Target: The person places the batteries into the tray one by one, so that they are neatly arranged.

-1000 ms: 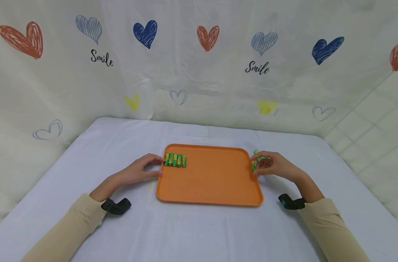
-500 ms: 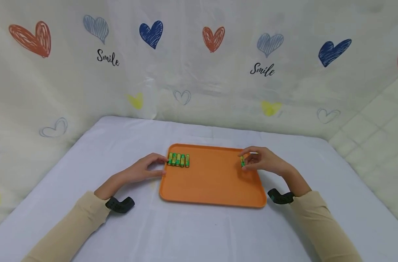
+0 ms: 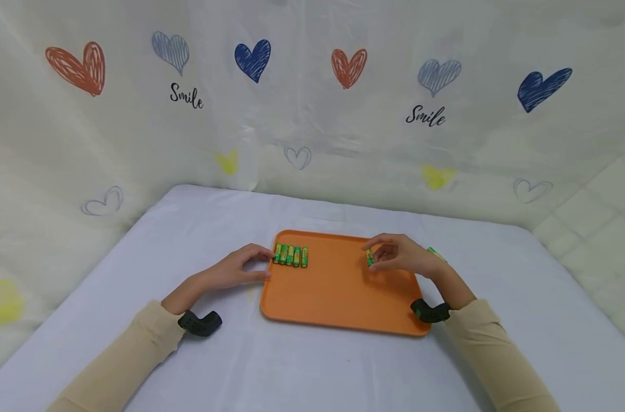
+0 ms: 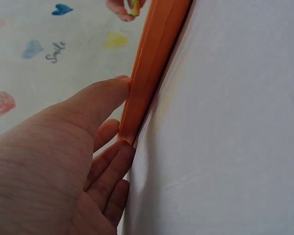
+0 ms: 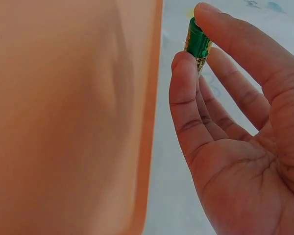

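Note:
My right hand (image 3: 401,254) is over the right part of an orange tray (image 3: 338,297), pinching a green and gold battery (image 5: 198,43) between thumb and fingertips. In the right wrist view one end of that battery shows; the fingers hide the rest. Several matching batteries (image 3: 290,256) lie side by side in a row in the tray's far left corner. At the tray's left rim, my left hand (image 3: 240,268) touches the edge with thumb and fingertips, its fingers loosely bent. The left wrist view shows these fingertips against the tray's outer wall.
Beyond the right wrist, a green battery (image 3: 436,253) lies on the white tablecloth (image 3: 312,366), partly hidden by the arm. Behind the table hangs a pale backdrop (image 3: 312,114) with printed hearts.
My right hand has carried one battery from beside the tray's right edge leftward over the tray. The left hand stays at the left rim. The head view has shifted slightly.

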Tool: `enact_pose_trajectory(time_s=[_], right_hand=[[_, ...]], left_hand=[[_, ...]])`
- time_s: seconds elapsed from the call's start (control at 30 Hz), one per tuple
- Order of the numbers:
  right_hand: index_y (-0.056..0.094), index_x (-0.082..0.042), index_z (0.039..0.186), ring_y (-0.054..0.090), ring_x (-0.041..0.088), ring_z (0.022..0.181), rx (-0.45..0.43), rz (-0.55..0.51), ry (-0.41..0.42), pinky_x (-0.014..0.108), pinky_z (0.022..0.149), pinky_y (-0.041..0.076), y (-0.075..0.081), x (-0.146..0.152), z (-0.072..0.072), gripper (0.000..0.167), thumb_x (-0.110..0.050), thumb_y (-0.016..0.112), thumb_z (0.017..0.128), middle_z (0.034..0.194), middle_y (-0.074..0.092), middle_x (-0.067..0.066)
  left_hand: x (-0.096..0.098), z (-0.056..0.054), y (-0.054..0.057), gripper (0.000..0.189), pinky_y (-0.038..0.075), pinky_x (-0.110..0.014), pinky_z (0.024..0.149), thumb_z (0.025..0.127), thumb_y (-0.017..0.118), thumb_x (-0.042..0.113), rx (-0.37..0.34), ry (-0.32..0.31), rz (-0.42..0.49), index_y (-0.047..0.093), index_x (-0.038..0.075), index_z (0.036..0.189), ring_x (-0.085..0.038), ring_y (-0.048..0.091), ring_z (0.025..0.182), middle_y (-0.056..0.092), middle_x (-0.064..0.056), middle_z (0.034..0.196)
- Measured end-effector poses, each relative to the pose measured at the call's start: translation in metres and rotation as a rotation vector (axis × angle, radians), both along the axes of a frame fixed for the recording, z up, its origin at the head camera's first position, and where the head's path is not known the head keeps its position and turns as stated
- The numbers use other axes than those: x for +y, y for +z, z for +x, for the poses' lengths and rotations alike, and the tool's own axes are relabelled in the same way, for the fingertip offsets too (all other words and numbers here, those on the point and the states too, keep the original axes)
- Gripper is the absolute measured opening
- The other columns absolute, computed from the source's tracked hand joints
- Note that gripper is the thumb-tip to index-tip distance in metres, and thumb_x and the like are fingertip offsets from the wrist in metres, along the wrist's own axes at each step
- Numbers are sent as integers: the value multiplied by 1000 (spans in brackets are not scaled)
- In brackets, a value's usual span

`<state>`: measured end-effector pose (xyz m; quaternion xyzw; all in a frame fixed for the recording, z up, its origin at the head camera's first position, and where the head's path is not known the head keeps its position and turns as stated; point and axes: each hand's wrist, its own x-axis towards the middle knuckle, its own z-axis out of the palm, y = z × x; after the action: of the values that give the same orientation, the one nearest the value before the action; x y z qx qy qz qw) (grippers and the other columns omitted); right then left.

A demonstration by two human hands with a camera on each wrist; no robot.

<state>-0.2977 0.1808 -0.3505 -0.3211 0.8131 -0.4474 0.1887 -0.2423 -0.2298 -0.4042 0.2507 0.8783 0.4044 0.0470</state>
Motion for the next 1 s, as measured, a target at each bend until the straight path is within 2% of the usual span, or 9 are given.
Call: enact_pose_trajectory(time_s=[0.17, 0.47, 0.67, 0.77, 0.9, 1.0], right_hand=[[55, 4, 128, 63, 24, 83, -2, 0, 24, 29, 72, 54, -3, -10, -3, 50, -10, 77, 85, 95, 65, 20], [57, 3, 126, 63, 23, 83, -31, -8, 38, 30, 71, 53, -9, -37, -11, 50, -11, 78, 83, 95, 64, 18], [52, 5, 129, 60, 24, 86, -41, -57, 75, 31, 73, 53, -12, -55, -13, 52, -5, 76, 84, 123, 54, 24], [52, 2, 129, 61, 26, 89, -36, -40, 77, 31, 77, 53, -13, -65, -13, 52, -8, 77, 84, 127, 53, 21], [55, -3, 127, 62, 27, 92, -35, 13, 71, 32, 83, 52, -16, -78, -13, 52, -15, 79, 83, 123, 59, 14], [55, -4, 126, 61, 26, 91, -39, 26, 65, 33, 82, 52, -19, -86, -14, 51, -16, 79, 83, 121, 61, 11]], left_hand=[[1, -1, -3, 49, 36, -46, 107, 88, 73, 35, 0, -1, 3, 57, 13, 129, -21, 51, 121, 56, -2, 127], [2, -1, -2, 50, 36, -45, 107, 88, 73, 35, -2, 2, -1, 56, 13, 130, -20, 51, 121, 56, -2, 127], [2, -2, 0, 50, 37, -45, 107, 89, 73, 34, 3, 2, -8, 56, 12, 130, -21, 51, 120, 56, -4, 127], [2, -2, 1, 49, 37, -46, 107, 89, 72, 33, 8, 1, -12, 56, 11, 129, -22, 51, 120, 56, -5, 127], [1, -2, 0, 48, 37, -46, 107, 89, 72, 33, 9, 1, -8, 57, 10, 129, -22, 51, 120, 56, -5, 127], [1, -1, 0, 49, 37, -47, 106, 89, 73, 32, 14, -4, -4, 56, 10, 130, -23, 52, 120, 56, -6, 127]])
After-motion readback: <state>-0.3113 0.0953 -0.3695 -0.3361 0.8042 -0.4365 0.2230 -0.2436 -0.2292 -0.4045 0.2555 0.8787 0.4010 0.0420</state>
